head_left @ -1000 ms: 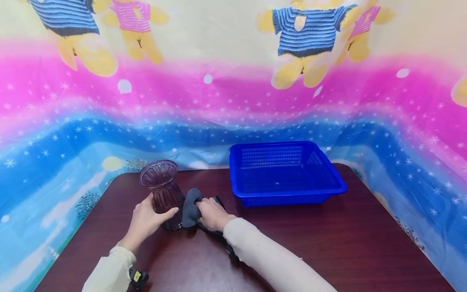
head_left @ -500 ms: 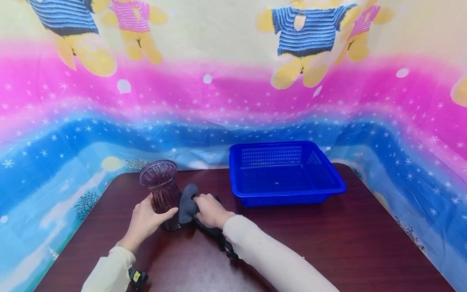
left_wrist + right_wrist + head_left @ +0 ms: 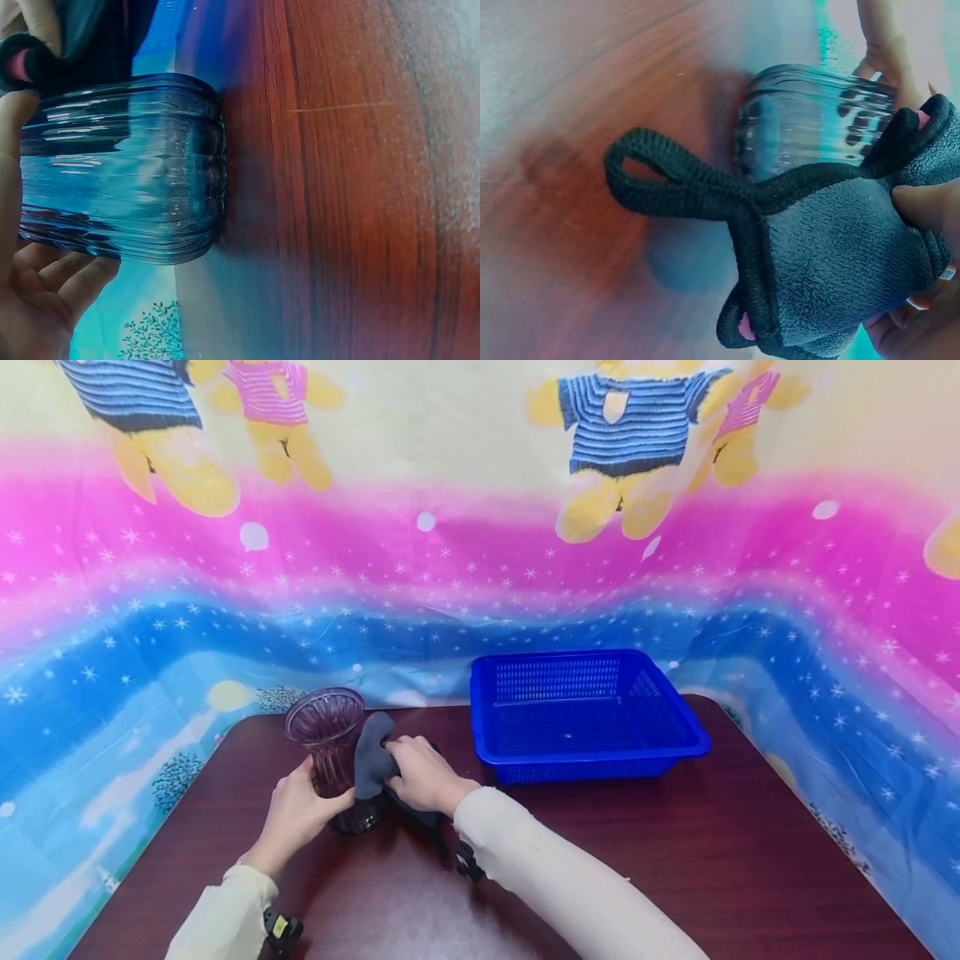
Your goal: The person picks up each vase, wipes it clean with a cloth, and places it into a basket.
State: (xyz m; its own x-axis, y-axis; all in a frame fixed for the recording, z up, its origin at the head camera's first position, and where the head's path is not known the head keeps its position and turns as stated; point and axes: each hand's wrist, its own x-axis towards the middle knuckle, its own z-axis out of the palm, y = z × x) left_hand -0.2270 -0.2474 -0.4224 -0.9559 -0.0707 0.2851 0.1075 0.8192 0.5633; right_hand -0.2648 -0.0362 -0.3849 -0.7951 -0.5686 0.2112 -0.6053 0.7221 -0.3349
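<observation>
A purple-tinted glass vase [image 3: 331,760] with a fluted, flared rim stands upright on the dark red-brown table. My left hand [image 3: 294,814] holds it round the body, thumb on the near side and fingers behind. In my right hand [image 3: 424,775] is a bunched grey cleaning cloth [image 3: 372,758], laid against the vase's right side near the left thumb. Dark edging and a hanging loop show on the cloth [image 3: 840,255] in the right wrist view. The vase's ribbed lower body [image 3: 150,172] fills much of the left wrist view, its base at the tabletop.
A blue plastic basket [image 3: 600,768] with perforated sides sits at the back right of the table [image 3: 637,852]. Behind the table hangs a patterned backdrop [image 3: 480,552] with bears and snowflakes. A dark device is strapped at each wrist.
My right hand has moved the cloth up and slightly left along the vase's side. The left hand and the vase have stayed nearly in place.
</observation>
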